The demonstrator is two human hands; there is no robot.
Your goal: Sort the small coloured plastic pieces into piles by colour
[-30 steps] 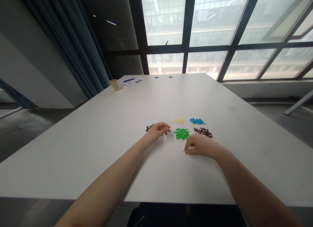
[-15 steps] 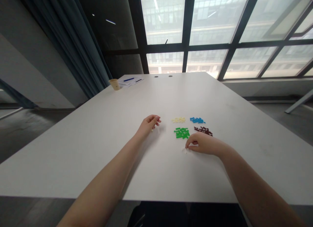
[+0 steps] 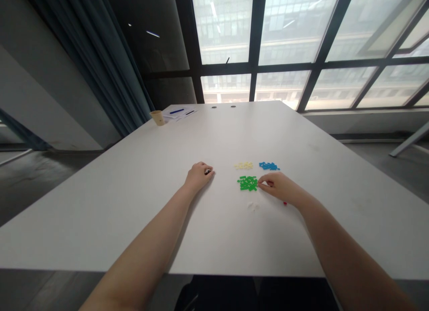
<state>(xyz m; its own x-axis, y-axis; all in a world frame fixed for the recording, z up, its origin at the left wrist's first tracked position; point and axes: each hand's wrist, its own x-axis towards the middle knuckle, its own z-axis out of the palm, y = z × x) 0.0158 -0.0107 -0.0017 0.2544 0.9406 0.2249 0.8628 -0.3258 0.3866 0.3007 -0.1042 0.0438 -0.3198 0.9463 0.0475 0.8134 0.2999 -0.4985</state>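
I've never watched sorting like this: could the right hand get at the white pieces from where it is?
Probably yes: the right hand is beside the green pile, and the white pieces lie nearby, toward the person, with nothing visible blocking the way.

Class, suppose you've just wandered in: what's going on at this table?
On a white table, a person's left hand curls over something small and dark. Their right hand has its fingertips beside the green pile; any held piece is too small to tell. Pale yellow pieces and blue pieces lie beyond, white pieces nearer.
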